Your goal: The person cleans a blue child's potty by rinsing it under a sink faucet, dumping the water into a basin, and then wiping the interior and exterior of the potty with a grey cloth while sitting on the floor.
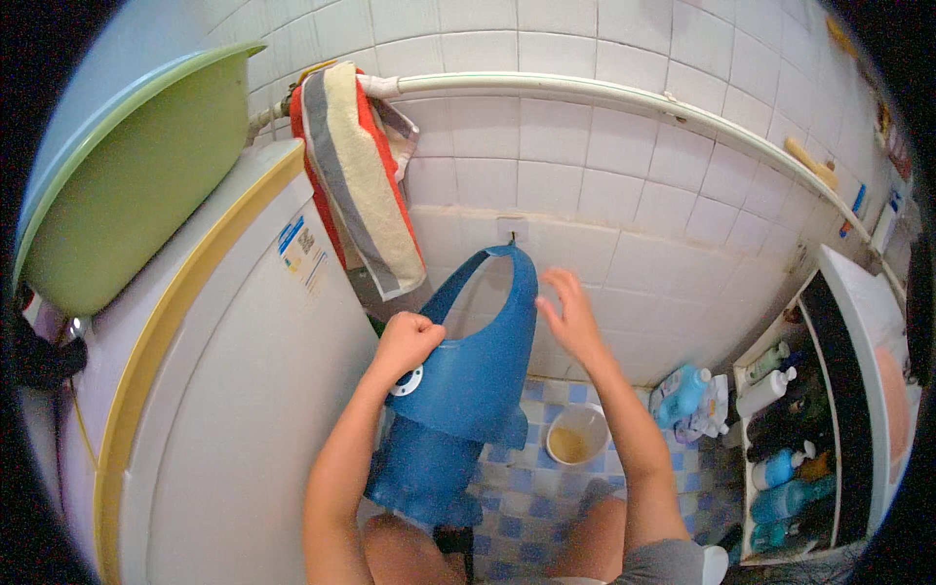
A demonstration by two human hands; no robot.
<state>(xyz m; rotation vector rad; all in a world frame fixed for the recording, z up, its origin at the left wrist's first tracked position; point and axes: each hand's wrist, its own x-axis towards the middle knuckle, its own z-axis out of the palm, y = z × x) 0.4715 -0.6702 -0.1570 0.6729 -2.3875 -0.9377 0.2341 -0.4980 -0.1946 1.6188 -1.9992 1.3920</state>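
Note:
A blue plastic child's urinal [468,387] hangs by its pointed top from a small wall hook [513,232] on white tiles. My left hand [408,342] grips its left rim, beside a white round part [407,382]. To its right, my right hand [569,311] is raised with fingers apart and holds nothing; its fingertips are close to the upper right edge. Whether they touch it, I cannot tell. The lower part of the blue thing reaches down between my hands towards my legs.
A white appliance [256,409] bearing a green basin [161,175] stands left. A striped towel [365,183] hangs beside a white pipe [541,82]. On the tiled floor are a white bucket [596,424] with yellowish contents and several bottles [680,395]. An open cabinet [830,344] holds bottles at right.

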